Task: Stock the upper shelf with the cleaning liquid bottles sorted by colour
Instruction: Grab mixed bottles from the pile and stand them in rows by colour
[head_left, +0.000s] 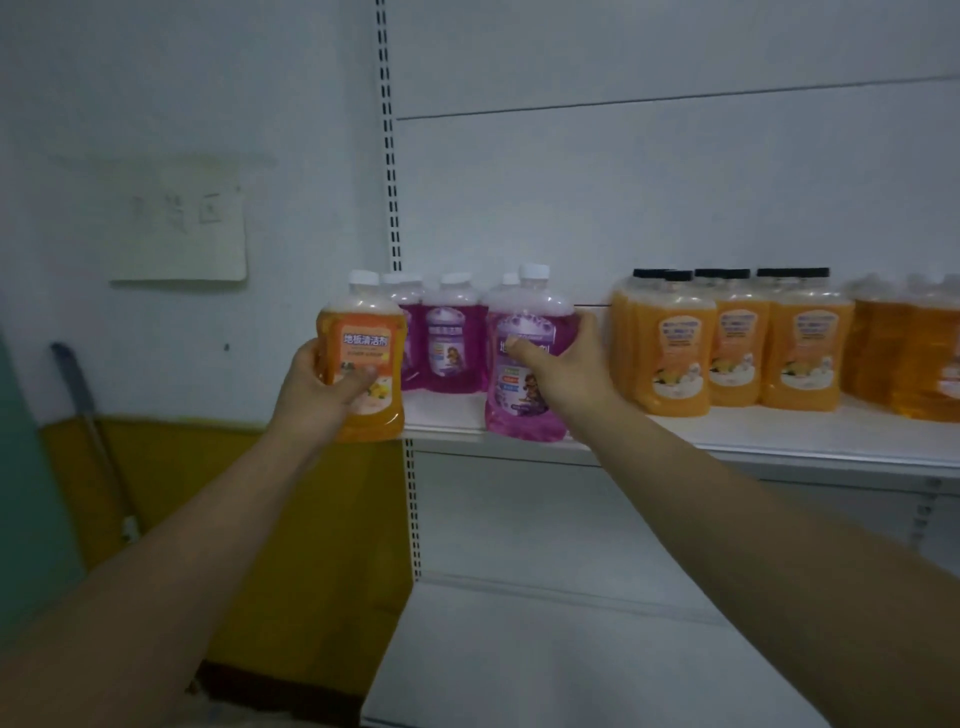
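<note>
— Two bottles are in your grip?
— Yes. Your left hand curls its fingers round the orange bottle, held off the left end of the upper shelf. Your right hand grips the purple bottle at the shelf's front edge.
— And farther back?
— On the shelf, purple bottles stand behind it; black-capped orange bottles stand to their right.

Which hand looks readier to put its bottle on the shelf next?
Probably the right hand. Its purple bottle is already at the shelf edge, just in front of the purple group. The left hand holds an orange bottle off the shelf's left end, far from the orange group.
</note>
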